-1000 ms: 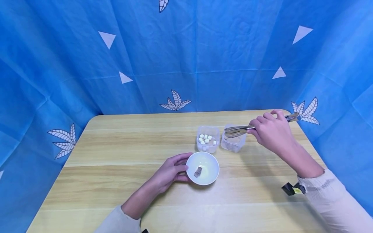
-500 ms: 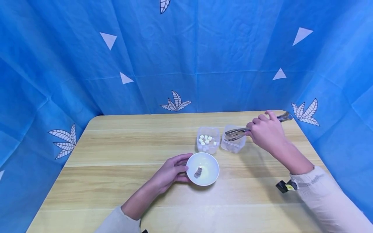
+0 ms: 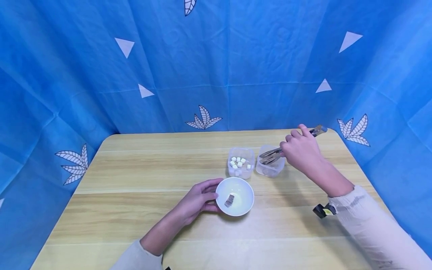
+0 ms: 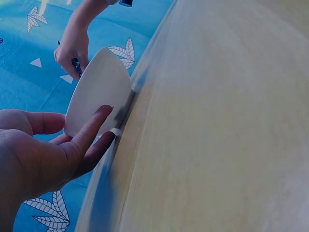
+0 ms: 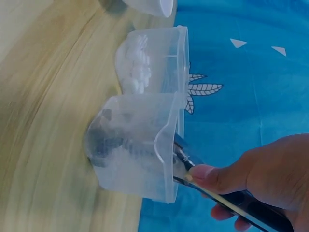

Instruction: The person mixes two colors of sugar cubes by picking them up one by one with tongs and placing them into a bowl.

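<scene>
A white bowl [image 3: 243,205] stands on the table with a few small grey-brown pieces [image 3: 229,200] inside. My left hand [image 3: 197,199] holds it at its left side, thumb near the rim and fingers spread along the outer wall [image 4: 99,84]. With my right hand [image 3: 300,149] I grip metal tongs [image 3: 274,152], thumb along one arm [image 5: 205,175]. Their tips reach down into the right clear plastic container [image 3: 269,172]. Dark pieces [image 5: 104,140] show blurred through its wall in the right wrist view, near its bottom.
Just left of that container stands a second clear container [image 3: 250,152] with several white cubes [image 3: 239,164]. Both are right behind the bowl on the wooden table [image 3: 135,187]. A blue patterned curtain [image 3: 216,75] hangs behind and beside the table.
My right hand has moved left and tilted the tongs, so their tips have gone down into the right container. My left hand and the bowl have stayed in place.
</scene>
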Tool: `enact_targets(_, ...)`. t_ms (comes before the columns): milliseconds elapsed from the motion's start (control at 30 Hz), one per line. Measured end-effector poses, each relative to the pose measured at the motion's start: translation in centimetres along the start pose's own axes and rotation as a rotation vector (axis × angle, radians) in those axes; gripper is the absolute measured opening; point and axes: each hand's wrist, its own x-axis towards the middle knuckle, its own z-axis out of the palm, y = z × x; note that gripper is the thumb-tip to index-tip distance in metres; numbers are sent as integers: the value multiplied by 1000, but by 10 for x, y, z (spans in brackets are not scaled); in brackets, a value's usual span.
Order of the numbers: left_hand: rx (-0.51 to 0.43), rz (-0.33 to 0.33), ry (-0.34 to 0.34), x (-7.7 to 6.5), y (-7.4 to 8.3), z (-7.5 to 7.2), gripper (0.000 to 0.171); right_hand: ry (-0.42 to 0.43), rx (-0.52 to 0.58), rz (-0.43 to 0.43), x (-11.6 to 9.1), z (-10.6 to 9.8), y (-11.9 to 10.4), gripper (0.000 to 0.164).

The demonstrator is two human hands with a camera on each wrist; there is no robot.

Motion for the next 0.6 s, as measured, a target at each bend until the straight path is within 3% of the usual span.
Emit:
enact_targets(233, -1, 1, 1, -1, 1, 0, 58, -57, -19, -11, 6, -3, -3, 27)
enact_targets(600, 3, 6, 2, -1, 0, 0, 58, -40, -84, -72, 15, -6, -6, 33)
